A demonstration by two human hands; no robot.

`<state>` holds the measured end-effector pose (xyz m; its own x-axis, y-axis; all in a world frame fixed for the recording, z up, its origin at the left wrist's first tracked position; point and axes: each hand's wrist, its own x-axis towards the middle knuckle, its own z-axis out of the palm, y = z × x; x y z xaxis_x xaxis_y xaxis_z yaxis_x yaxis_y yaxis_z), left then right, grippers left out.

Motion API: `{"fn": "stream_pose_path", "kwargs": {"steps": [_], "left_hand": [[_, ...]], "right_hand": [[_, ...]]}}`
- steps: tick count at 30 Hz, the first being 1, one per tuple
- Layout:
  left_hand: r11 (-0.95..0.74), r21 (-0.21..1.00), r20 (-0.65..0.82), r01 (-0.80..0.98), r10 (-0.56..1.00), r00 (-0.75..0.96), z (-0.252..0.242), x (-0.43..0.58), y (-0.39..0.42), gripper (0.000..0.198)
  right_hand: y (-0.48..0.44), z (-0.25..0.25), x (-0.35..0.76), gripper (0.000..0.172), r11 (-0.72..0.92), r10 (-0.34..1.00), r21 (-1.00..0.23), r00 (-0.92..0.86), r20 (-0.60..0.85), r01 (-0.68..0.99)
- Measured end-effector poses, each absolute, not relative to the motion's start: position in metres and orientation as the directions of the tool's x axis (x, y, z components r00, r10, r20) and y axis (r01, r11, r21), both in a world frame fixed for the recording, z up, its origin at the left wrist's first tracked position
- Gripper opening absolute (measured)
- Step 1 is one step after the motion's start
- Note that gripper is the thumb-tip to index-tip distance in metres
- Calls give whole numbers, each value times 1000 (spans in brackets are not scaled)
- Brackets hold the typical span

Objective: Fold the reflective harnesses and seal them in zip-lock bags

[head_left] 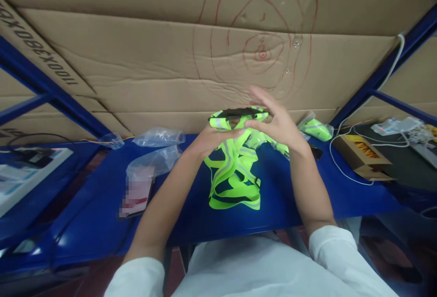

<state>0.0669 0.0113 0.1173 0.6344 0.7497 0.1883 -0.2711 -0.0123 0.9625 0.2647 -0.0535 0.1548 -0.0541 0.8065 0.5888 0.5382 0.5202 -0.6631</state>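
Observation:
A neon-yellow reflective vest [232, 160] made of straps with grey stripes hangs and lies in loops in front of me. Its upper part, with a black strap [239, 113], is raised off the table. My left hand [216, 137] is closed on that bunched upper part, thumb in front, its other fingers largely hidden. At the other end of the black strap, my right hand [278, 126] is open, with blurred fingers stretched up and left. Its thumb is beside the yellow straps; whether it touches them I cannot tell.
Clear plastic bags [159, 137] and a pixelated flat item [138, 192] lie on the blue table [191, 224] at left. A bagged yellow bundle [317, 129], an open cardboard box [362, 156] and a white cable [341, 174] are at right. Cardboard [153, 60] stands behind.

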Motion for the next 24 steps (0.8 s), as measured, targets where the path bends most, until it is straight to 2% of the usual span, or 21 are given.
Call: {"fn": "stream_pose_path", "kwargs": {"steps": [3,5,9,11,16,20,24], "left_hand": [[-70,966,222,-248,714,664,114,68,12,52],[-53,965,222,-259,695,684,112,71,12,51],[101,961,152,-258,584,797,106,79,11,61],[130,960,136,-248,558,819,103,82,11,66],[20,973,175,-231,592,787,99,79,17,62],[-151,973,227,-172,530,817,104,66,25,62],[-264,949,298,-173,572,764,110,59,25,53]], "right_hand": [[-68,164,262,48,499,819,-581,-132,558,642],[-72,165,256,37,471,818,-583,-81,569,662],[-68,162,247,45,413,775,-653,131,618,635],[-67,163,248,48,397,752,-645,172,637,653],[-73,167,263,36,424,816,-552,-38,577,718],[-74,166,271,43,476,826,-501,-170,538,723],[-72,165,265,39,511,809,-429,-248,533,745]]}}
